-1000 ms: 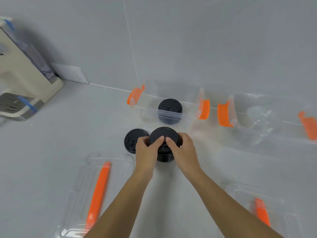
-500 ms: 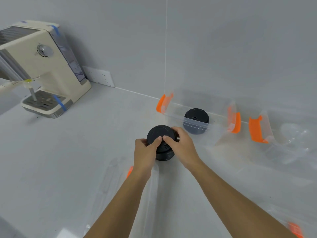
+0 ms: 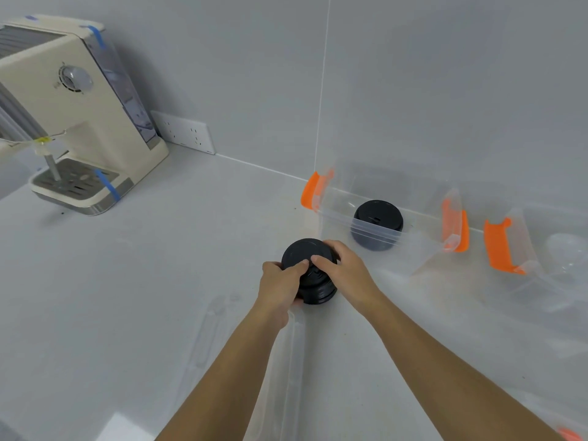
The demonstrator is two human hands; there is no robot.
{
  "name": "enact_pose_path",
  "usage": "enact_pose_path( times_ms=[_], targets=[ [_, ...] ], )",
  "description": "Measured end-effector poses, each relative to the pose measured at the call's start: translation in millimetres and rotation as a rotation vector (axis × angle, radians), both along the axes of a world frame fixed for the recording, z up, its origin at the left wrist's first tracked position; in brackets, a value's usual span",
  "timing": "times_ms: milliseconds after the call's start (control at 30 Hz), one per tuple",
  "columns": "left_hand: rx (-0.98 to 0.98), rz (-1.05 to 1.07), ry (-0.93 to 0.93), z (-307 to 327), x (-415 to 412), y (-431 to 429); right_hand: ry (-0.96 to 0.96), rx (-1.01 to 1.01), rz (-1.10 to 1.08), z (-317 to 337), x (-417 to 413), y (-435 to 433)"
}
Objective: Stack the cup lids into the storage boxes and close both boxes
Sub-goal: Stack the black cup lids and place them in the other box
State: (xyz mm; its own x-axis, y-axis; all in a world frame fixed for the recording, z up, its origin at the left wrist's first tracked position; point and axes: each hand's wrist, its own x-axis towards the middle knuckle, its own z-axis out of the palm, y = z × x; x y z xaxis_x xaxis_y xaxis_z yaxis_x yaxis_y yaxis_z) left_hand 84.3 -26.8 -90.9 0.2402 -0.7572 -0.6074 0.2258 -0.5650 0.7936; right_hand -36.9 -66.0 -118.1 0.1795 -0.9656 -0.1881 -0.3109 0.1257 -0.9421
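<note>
A stack of black cup lids is held between both hands just above the counter. My left hand grips its left side and my right hand its right side, thumbs on the top lid. Behind it stands a clear storage box with orange latches, open, with another stack of black lids inside. A second clear box with an orange latch sits to the right, holding clear lids. A clear box cover lies under my left forearm.
A cream coffee machine stands at the far left by the wall. A wall socket is behind it. Another cover's orange strip shows at the bottom right corner.
The view has swung left and up, bringing the coffee machine into sight. The loose black lid left of the stack is no longer seen. Both hands stay on the stack.
</note>
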Motion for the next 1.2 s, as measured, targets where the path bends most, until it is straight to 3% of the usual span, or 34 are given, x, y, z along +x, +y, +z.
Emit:
enact_pose_path(
  times_ms=[300,600,900,1200],
  targets=[
    [0.056,-0.021,0.049,1.0,0.4,-11.8,-0.091,0.113,-0.062,-7.7,-3.8,3.3],
    [0.051,-0.019,0.069,6.5,-3.5,-11.1,-0.133,0.085,-0.154,1.9,-0.8,6.8],
    [-0.078,0.017,0.041,17.9,0.2,1.8,-0.239,0.093,-0.208,13.9,3.8,28.3],
    [-0.334,0.069,-0.059,52.3,-9.0,12.7,-0.370,-0.031,-0.253,57.1,6.1,42.6]
  ],
)
